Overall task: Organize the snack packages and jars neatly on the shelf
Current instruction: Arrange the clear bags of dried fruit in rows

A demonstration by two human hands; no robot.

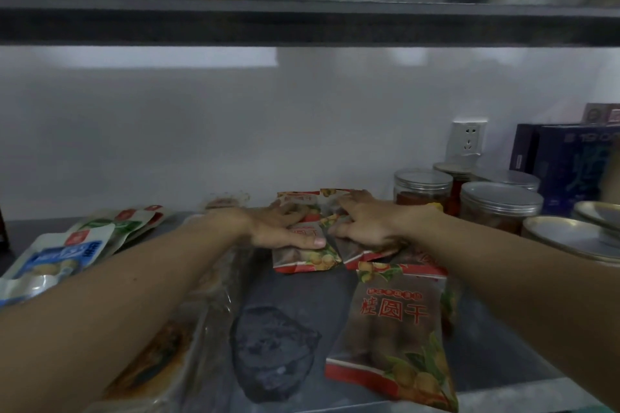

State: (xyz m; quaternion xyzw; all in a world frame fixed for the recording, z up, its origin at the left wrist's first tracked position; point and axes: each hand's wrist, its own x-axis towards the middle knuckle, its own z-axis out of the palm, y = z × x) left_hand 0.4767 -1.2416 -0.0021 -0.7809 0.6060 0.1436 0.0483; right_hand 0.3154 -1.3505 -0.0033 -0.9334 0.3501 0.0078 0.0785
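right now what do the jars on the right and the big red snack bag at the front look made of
Jars: clear plastic or glass, unclear which; contents show through. Dull silvery lids, probably metal. Front snack bag: glossy thin plastic film, partly transparent; it wrinkles and catches light.

Pack (pixel 396 322): brown, red border, red characters, yellow fruit, green leaves. Pouch (pixel 57 258) blue and white. Jars (pixel 422 186) clear, silver lids. Boxes (pixel 570 164) navy. Wall (pixel 235 131) white. Shelf (pixel 295 288) grey.
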